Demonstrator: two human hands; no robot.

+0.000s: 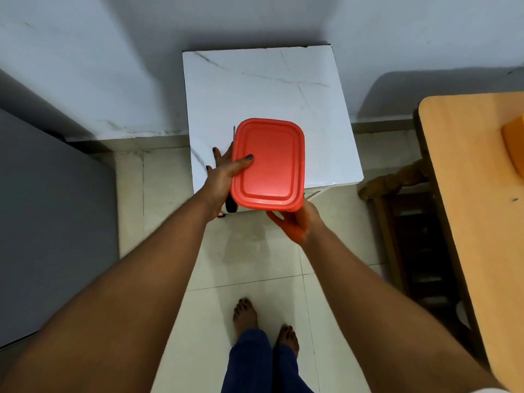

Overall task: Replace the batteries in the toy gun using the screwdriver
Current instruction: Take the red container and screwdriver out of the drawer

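Toy gun itself not clearly seen; only a dark part pokes out under the red lidded box, held above the near edge of the white marbled surface. Left hand clasping the box's left side, thumb curled over the lid, other fingers spread beneath. Right hand gripping the near right corner from below. Grey cabinet at left, wooden table at right, bare feet on tiled floor
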